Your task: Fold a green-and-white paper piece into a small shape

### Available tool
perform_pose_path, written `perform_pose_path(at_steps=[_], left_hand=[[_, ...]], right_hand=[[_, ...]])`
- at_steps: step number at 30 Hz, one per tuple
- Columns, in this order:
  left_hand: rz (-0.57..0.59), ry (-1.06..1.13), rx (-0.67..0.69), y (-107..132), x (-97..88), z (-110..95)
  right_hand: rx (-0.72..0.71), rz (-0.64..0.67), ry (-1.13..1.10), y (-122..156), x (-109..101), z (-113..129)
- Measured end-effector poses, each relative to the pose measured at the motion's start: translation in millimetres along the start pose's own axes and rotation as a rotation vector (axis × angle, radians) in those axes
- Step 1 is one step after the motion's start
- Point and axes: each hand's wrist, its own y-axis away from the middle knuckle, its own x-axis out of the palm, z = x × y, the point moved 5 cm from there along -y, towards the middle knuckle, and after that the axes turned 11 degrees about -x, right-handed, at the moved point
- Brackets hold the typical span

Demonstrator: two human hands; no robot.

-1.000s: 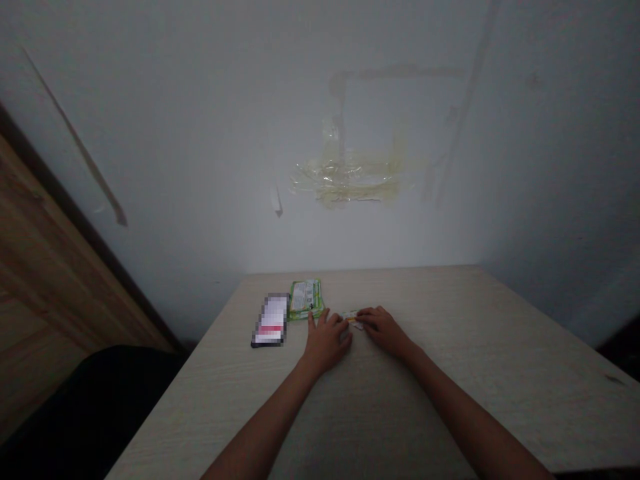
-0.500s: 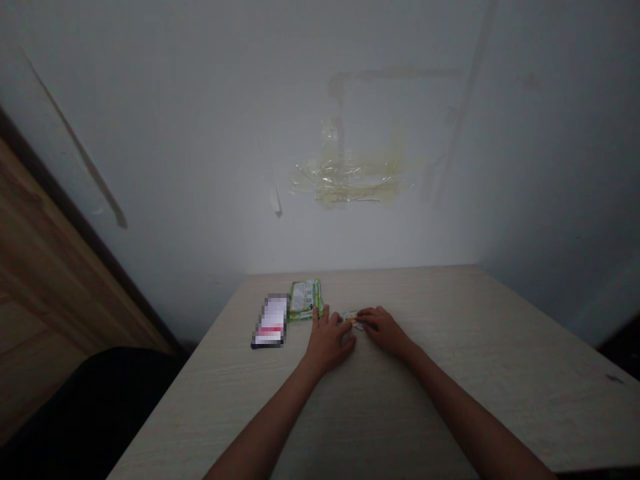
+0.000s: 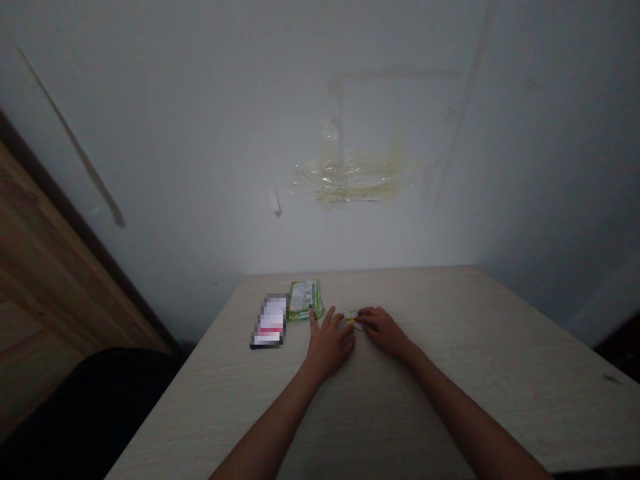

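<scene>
A small white printed piece [image 3: 351, 318] with orange and yellow marks lies flat on the table, partly covered by fingers. I cannot make out whether it is a card or a packet. My right hand [image 3: 382, 327] has its fingertips pressed together on the right end of it. On the other side, my left hand [image 3: 329, 341] rests with spread fingers, its right-hand fingertips at the piece's left edge. Just beyond the left index finger is a stack of flat green printed packets [image 3: 305, 297].
A phone [image 3: 271, 322] with a blurred-out screen lies left of the packets. The pale wooden table [image 3: 465, 373] meets a white wall [image 3: 200, 167] bearing strips of old tape [image 3: 350, 181]. Something dark [image 3: 115, 400], perhaps a chair, stands beyond the table's left edge.
My left hand has shifted very slightly, its fingers a little more spread and away from the small printed piece, more of which shows. My right hand stays in place.
</scene>
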Motion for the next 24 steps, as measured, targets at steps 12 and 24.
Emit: perform_pose_path(at_steps=[12,24], left_hand=[[0.05,0.077,0.037,3.1,-0.6,-1.0],[0.103,0.126,0.056,3.8,10.0,2.3]], right_hand=[[0.04,0.027,-0.082,4.2,-5.5,-2.3],[0.018,0.03,-0.112,10.3,-7.7,-0.7]])
